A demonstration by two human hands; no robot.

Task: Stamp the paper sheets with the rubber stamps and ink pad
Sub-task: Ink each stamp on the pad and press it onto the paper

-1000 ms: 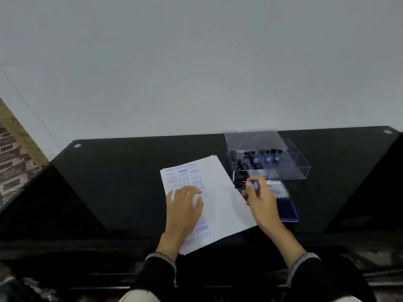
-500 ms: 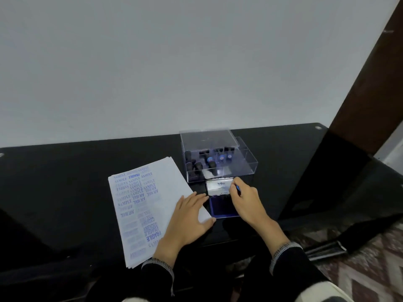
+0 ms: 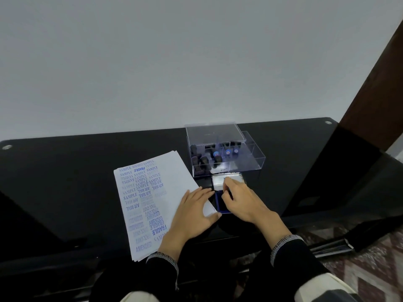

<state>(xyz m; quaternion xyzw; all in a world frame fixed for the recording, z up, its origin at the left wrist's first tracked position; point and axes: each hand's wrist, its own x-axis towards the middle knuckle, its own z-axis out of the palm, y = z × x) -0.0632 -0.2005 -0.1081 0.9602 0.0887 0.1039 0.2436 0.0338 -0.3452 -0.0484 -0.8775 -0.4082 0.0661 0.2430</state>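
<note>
Head view showed the paper sheets (image 3: 150, 199) lying lengthwise away from the person on the desk (image 3: 65, 171); left hand (image 3: 192, 214) flat on them, right hand (image 3: 239, 201) curled over the open ink pad (image 3: 220, 203), its grasp unclear.

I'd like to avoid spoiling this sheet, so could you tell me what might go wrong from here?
1. The right hand is over the open ink pad, fingers curled on a stamp that is barely visible; skin could pick up blue ink and smudge the sheets.
2. The paper stack overhangs the table's front edge, steadied only by the left hand at its right side; it could slip if released.
3. Free space on the top sheet is scarce, so the next print may overlap.
</note>
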